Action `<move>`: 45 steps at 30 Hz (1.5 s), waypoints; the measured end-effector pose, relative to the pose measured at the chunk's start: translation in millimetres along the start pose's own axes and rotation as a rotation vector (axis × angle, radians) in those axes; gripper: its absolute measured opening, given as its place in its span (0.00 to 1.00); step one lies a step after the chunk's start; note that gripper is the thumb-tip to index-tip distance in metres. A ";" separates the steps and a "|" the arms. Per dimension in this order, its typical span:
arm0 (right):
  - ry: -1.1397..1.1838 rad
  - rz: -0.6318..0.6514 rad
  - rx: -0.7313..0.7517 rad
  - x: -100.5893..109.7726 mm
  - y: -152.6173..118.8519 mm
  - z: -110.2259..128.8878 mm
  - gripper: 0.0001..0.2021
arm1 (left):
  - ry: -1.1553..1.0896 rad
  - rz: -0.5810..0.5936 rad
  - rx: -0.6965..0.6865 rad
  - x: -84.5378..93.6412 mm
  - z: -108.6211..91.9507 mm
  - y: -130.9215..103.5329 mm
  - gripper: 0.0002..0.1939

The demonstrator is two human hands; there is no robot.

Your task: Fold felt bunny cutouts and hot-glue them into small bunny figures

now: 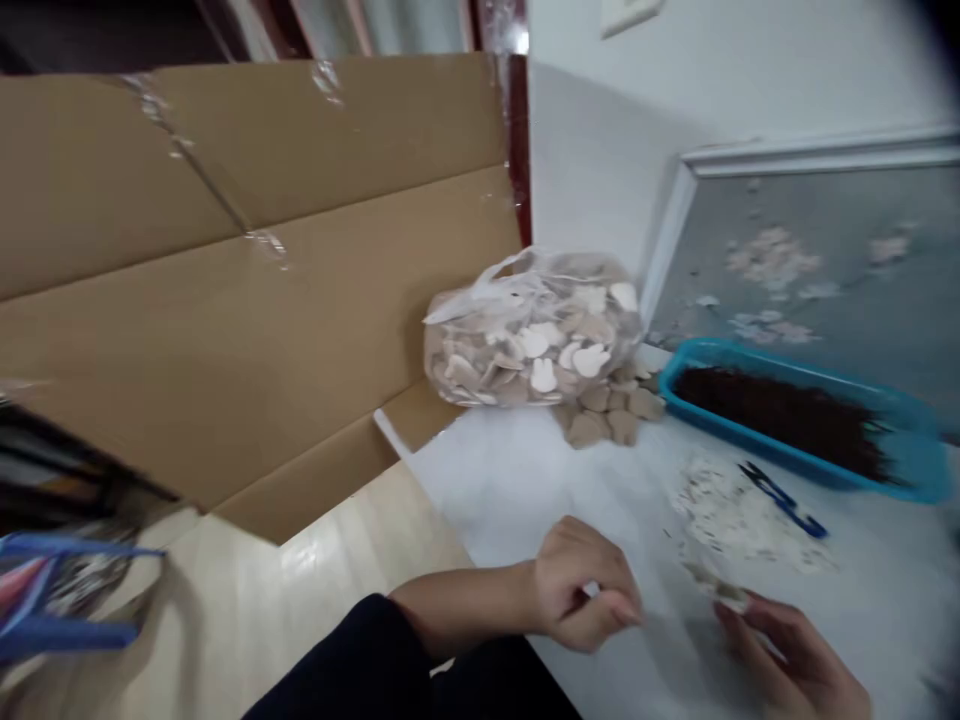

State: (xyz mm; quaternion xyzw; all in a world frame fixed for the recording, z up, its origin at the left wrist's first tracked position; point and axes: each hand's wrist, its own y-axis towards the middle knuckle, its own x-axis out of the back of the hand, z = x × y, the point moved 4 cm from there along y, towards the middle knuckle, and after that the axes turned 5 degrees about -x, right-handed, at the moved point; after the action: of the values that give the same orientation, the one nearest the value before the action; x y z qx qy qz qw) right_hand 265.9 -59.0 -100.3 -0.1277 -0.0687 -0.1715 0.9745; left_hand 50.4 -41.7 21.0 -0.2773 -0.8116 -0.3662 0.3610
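Observation:
My left hand [585,590] is curled closed above the white sheet; a small pale spot shows inside the curl, and I cannot make out what it is. My right hand [795,655] pinches a small beige-and-white piece [716,585] between thumb and fingers, blurred by motion. Just beyond it lies a heap of small white bits [731,515]. Blue-handled snips [784,500] rest at the heap's right side. Farther back, several flat beige pieces [611,415] lie loose beside a clear plastic bag [532,330] full of beige and white cutouts, some rabbit-shaped.
A turquoise tray [795,375] of dark brown strands stands at the right, before a framed floral picture [825,240]. Tall cardboard [300,300] walls off the left and back. A blue plastic stool [67,635] stands on the floor at far left.

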 end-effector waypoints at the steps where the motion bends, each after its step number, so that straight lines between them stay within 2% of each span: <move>1: -0.034 -0.014 0.013 0.7 -2.2 11.8 0.21 | -0.121 -0.165 -0.080 4.0 -1.2 3.8 0.08; 3: -0.102 -0.110 0.059 9.4 -0.5 30.9 0.22 | -0.389 -0.467 -0.238 8.9 1.2 6.7 0.08; 4: -0.139 -0.151 0.076 16.2 2.2 36.9 0.22 | -0.496 -0.543 -0.282 8.1 4.6 7.4 0.08; 5: -0.180 -0.196 0.096 24.7 5.1 40.8 0.22 | -0.568 -0.556 -0.302 5.5 8.3 8.6 0.08; 8: -0.299 -0.285 0.179 50.4 10.0 43.3 0.20 | -0.634 -0.431 -0.309 -1.6 16.3 12.3 0.08; 10: -0.345 -0.345 0.248 62.3 9.5 42.4 0.19 | -0.599 -0.293 -0.319 -2.1 17.9 15.6 0.09; 12: -0.359 -0.390 0.304 65.9 8.7 41.4 0.18 | -0.538 -0.116 -0.260 -2.4 20.3 22.6 0.11; 15: -0.296 -0.398 0.386 58.3 10.0 38.8 0.14 | -0.601 0.112 0.018 -7.9 33.9 38.8 0.13; 17: -0.216 -0.374 0.447 50.6 11.7 34.7 0.11 | -0.725 0.186 0.268 -17.1 48.6 48.5 0.14; 20: -0.208 -0.348 0.509 44.4 13.2 26.2 0.09 | -0.894 0.181 0.544 -36.6 70.1 55.1 0.16; 22: -0.280 -0.360 0.523 45.7 13.0 21.8 0.08 | -0.959 0.184 0.607 -49.6 78.5 53.5 0.17; 25: -0.332 -0.421 0.559 53.3 12.2 20.9 0.08 | -0.997 0.241 0.596 -62.1 80.2 45.3 0.20; 28: -0.327 -0.499 0.607 60.6 12.4 25.3 0.07 | -1.001 0.289 0.562 -64.6 77.1 38.9 0.22; 34: -0.399 -0.486 0.641 60.5 13.7 42.7 0.05 | -0.811 0.398 0.477 -64.0 78.9 40.5 0.27; 37: -0.425 -0.487 0.681 59.2 12.1 49.7 0.03 | -0.836 0.422 0.545 -65.6 77.6 42.1 0.26; 41: -0.427 -0.505 0.662 60.2 13.6 47.8 0.01 | -0.967 0.362 0.682 -65.3 74.9 43.6 0.22; 45: -0.421 -0.507 0.655 60.5 18.0 42.9 0.01 | -0.979 0.353 0.722 -64.0 76.3 44.1 0.18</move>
State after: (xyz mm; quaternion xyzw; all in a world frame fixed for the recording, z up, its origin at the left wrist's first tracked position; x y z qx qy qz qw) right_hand 324.8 -50.1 -52.6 0.1755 -0.3444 -0.3440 0.8557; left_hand 90.2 32.5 -48.0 -0.4031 -0.8972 0.1648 0.0737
